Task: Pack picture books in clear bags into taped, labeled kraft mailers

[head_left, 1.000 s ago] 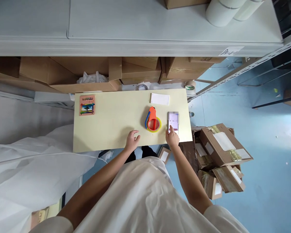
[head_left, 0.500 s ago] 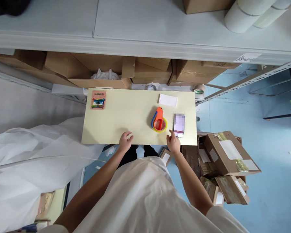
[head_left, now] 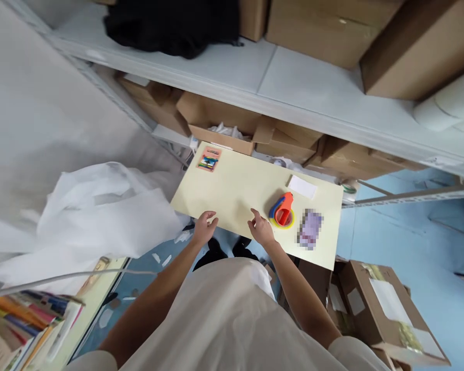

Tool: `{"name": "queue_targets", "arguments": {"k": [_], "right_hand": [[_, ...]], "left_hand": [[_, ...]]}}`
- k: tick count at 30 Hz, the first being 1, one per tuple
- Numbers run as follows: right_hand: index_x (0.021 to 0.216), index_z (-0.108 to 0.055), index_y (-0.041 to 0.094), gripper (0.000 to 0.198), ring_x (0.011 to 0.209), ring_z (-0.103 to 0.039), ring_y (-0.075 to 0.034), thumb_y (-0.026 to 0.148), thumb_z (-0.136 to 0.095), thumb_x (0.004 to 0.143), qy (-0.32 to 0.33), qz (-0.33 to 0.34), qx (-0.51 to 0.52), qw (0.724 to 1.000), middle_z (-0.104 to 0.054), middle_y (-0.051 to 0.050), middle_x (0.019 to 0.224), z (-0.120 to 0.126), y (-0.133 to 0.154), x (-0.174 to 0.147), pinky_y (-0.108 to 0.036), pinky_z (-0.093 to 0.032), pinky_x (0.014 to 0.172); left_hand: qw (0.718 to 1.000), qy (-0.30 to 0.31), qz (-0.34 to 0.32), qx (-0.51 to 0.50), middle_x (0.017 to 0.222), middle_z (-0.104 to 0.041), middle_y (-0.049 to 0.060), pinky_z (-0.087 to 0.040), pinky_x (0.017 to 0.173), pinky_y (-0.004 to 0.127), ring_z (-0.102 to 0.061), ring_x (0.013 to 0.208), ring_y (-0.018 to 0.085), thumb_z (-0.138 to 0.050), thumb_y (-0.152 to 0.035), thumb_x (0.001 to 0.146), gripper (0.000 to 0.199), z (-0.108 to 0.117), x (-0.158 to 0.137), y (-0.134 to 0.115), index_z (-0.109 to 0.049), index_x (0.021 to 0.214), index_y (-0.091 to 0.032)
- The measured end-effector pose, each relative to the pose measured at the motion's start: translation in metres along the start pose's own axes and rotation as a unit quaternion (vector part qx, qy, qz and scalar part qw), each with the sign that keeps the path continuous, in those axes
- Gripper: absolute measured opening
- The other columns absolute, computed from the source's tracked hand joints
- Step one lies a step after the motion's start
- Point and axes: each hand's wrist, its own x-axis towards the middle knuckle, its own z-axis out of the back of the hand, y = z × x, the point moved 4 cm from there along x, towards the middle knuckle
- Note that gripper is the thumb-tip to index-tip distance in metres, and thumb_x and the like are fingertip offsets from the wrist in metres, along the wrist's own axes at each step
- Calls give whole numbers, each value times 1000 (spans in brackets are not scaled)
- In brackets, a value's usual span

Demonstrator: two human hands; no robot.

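My left hand (head_left: pixel 205 227) is over the front edge of a pale yellow table (head_left: pixel 228 180), fingers apart and nothing in them. My right hand (head_left: pixel 260 226) is at the same edge, also open, its index finger stretched forward. Just right of it lies an orange and blue tape dispenser (head_left: pixel 283 208) with a roll of yellow-edged tape. Beyond the dispenser is a white slip of paper (head_left: pixel 302 186). A phone (head_left: pixel 310 229), its screen blurred out, rests to the right. On the far left corner lies a pink card or booklet with a tree picture (head_left: pixel 209 158).
A grey shelf (head_left: pixel 232 85) with cardboard boxes (head_left: pixel 332 31) and a black cloth (head_left: pixel 174 23) rises behind the table. White sheeting (head_left: pixel 112 216) hangs at left, above books (head_left: pixel 27 319). Boxes (head_left: pixel 394 304) are stacked on the floor at right. A tape roll (head_left: pixel 348 189) sits beyond the table's right corner.
The view has swung left and tilted, bringing the books into sight. My right hand has moved left from beside the phone to the left of the tape dispenser. Both hands remain empty.
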Motion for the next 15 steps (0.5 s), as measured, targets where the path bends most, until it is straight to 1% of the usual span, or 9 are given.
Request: {"name": "queue_targets", "arguments": {"k": [4, 6, 8, 11, 13, 15], "right_hand": [[141, -32, 19, 55, 87, -66, -22, 22, -47, 88, 18, 36, -12, 999, -68, -7, 100, -15, 48, 9, -34, -48, 79], [142, -31, 19, 56, 90, -66, -22, 23, -46, 88, 15, 53, -12, 998, -64, -10, 110, -25, 69, 10, -36, -49, 82], [142, -31, 19, 57, 96, -65, -22, 25, -46, 87, 5, 63, -4, 998, -57, -13, 123, -35, 88, 8, -38, -49, 85], [141, -34, 19, 57, 107, -62, -24, 28, -47, 86, -2, 70, 7, 998, -48, -15, 134, -51, 110, 5, -40, -49, 90], [139, -37, 20, 57, 111, -60, -26, 29, -47, 85, 4, 78, 13, 997, -47, -15, 135, -63, 120, 2, -41, -49, 91], [138, -40, 21, 56, 109, -61, -25, 31, -48, 84, 26, 93, 27, 995, -49, -14, 133, -74, 130, 1, -41, -50, 91]], "left_hand": [[999, -12, 10, -29, 114, -64, 10, -50, 87, 37, -59, 113, 25, -58, -37, 77, 27, 48, -14, 16, -59, 98, -21], [998, -28, 20, -55, 112, -65, 10, -50, 88, 37, -59, 113, 25, -58, -37, 76, 28, 71, -22, 30, -59, 98, -20], [995, -49, 29, -78, 107, -67, 10, -50, 86, 37, -61, 107, 25, -58, -36, 75, 27, 94, -31, 48, -58, 96, -20], [992, -72, 28, -100, 100, -67, 9, -51, 80, 36, -64, 96, 23, -57, -35, 74, 24, 124, -45, 76, -57, 92, -19], [991, -86, 18, -105, 98, -67, 9, -52, 76, 36, -65, 91, 23, -56, -35, 74, 23, 140, -56, 90, -57, 91, -19], [989, -101, 9, -103, 94, -68, 8, -52, 72, 35, -66, 88, 23, -54, -35, 76, 21, 153, -68, 100, -57, 91, -19]]}}
